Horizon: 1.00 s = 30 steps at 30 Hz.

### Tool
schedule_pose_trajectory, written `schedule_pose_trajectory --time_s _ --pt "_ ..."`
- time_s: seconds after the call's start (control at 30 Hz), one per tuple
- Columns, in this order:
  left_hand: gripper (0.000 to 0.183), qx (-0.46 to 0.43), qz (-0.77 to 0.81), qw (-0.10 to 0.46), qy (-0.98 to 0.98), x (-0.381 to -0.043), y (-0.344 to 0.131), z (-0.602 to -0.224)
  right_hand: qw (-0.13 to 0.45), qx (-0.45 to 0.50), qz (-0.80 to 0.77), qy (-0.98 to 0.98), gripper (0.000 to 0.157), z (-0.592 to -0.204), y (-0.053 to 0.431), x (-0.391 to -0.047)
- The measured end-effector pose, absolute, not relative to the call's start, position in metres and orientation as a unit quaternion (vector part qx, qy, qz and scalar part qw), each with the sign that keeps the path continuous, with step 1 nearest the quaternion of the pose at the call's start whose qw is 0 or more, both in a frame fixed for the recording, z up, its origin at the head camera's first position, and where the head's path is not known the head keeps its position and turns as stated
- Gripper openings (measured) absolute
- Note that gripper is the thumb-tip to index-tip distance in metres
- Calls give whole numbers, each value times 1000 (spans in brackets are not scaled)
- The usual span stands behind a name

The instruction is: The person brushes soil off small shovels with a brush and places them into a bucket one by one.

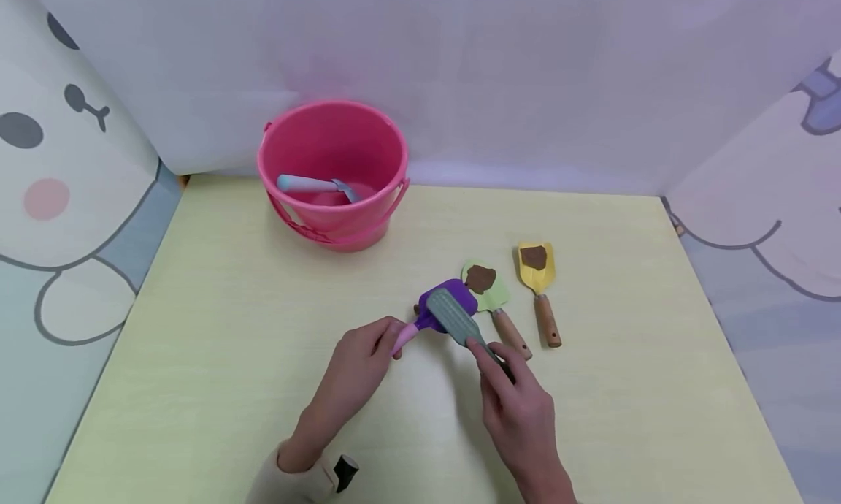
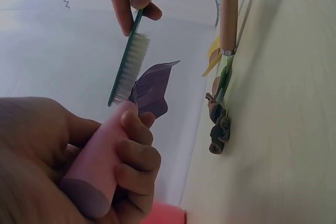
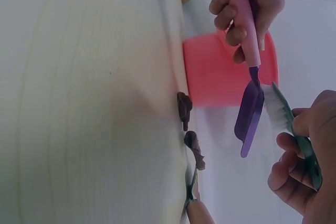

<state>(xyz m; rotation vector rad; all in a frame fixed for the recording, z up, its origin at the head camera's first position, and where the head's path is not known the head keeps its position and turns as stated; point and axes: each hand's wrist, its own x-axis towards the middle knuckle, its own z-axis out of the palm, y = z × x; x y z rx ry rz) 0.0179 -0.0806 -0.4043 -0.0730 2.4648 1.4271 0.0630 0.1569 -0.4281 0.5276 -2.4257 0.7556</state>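
My left hand (image 1: 360,361) grips the pink handle (image 2: 100,156) of a toy shovel with a purple blade (image 3: 249,114), held above the table. In my right hand (image 1: 519,405) is a green brush (image 1: 453,315) with white bristles (image 2: 132,64). The bristles face the purple blade and appear to touch it near its neck. Beyond them on the table lies a light-green shovel (image 1: 497,297) with a wooden handle, a brown lump (image 1: 480,278) on its blade. Another brown lump (image 2: 219,132) is mostly hidden under the purple shovel in the head view.
A pink bucket (image 1: 368,230) stands at the back left, a blue-handled tool (image 1: 307,184) inside it. To the right lies a yellow shovel (image 1: 537,277) with a brown lump on its blade. Printed cloth walls (image 1: 525,88) border the pale table (image 1: 217,329).
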Motion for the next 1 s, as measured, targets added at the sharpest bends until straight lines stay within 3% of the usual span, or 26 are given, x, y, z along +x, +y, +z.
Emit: schedule_pose_trajectory --time_s 0.2,0.27,0.37,0.53,0.63,0.77,1.0 --pt "18 -10 464 89 881 19 -78 -404 273 181 286 -901 59 -426 158 60" --pt "17 -7 454 75 888 20 -78 -404 278 179 290 -898 48 -426 159 58" --pt "15 -4 438 61 897 20 -77 -404 275 172 291 -900 46 -426 160 57" --pt "14 6 425 43 904 20 -77 -402 273 164 296 -901 60 -425 162 55" --pt "14 9 420 37 907 20 -78 -402 278 162 301 -898 54 -425 163 53" --pt "16 4 416 40 909 20 -79 -401 283 169 312 -891 34 -426 161 52" --pt "15 -5 425 54 904 20 -80 -402 269 205 304 -891 36 -427 152 56"
